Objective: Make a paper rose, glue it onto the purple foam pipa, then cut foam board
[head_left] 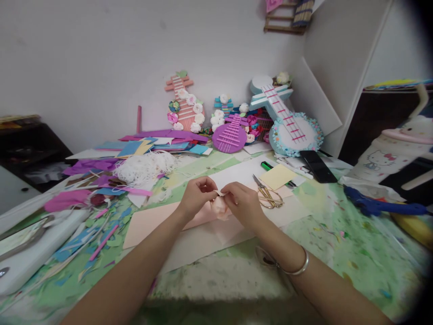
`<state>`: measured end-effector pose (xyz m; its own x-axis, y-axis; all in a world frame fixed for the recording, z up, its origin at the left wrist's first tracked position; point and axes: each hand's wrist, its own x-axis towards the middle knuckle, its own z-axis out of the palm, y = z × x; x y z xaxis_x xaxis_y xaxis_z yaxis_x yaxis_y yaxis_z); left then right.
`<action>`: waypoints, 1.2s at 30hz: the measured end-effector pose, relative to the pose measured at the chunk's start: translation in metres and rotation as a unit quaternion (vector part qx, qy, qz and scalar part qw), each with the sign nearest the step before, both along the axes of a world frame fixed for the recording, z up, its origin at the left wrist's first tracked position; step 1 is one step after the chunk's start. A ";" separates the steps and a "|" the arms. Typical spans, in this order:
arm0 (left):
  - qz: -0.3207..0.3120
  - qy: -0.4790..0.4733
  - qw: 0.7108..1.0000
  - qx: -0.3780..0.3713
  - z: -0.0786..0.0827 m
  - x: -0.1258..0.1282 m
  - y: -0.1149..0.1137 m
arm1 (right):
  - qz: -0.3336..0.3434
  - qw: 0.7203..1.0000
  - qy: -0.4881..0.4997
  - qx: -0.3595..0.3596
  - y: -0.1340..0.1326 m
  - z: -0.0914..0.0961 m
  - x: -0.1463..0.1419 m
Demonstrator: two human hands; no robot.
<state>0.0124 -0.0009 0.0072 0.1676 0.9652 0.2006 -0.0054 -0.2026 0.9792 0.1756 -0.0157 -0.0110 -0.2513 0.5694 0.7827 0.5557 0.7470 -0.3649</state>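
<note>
Fingers pinched, my left hand (199,195) and my right hand (242,201) meet over the middle of the table. Between them they hold a pale pink paper flower (220,206) with a light tip sticking up at the fingertips. How much of it each hand grips is partly hidden by the fingers. Under the hands lies a pale pink sheet of paper (149,222), on top of larger white paper (189,255). Gold-handled scissors (269,196) rest just right of my right hand, beside a pale yellow paper square (278,176).
Paper lutes, one purple (230,136) and one blue-white (287,122), lean at the back. A bundle of white string (145,168) and coloured scraps lie left. A black phone (318,166), a blue-handled tool (382,203) and a tumbler (389,151) are at right.
</note>
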 end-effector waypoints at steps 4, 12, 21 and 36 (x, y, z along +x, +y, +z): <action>-0.044 -0.062 0.997 -0.027 0.000 0.000 -0.003 | -0.050 0.999 0.014 0.004 0.001 0.001 0.003; -0.085 -0.014 0.995 -0.050 -0.009 0.011 -0.006 | -0.087 0.989 0.066 -0.097 0.001 0.003 0.003; -0.054 0.037 0.998 0.001 -0.008 0.011 -0.004 | 0.000 0.947 0.155 -0.280 0.006 0.006 0.003; -0.025 -0.040 0.999 -0.014 -0.013 0.007 0.000 | 0.012 0.964 0.177 -0.199 -0.002 0.007 0.003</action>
<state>0.0193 -0.0005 -0.0060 0.2003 0.9612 0.1895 -0.0943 -0.1736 0.9803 0.1785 -0.0181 -0.0041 -0.0249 0.8398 0.5423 0.3281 0.5193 -0.7891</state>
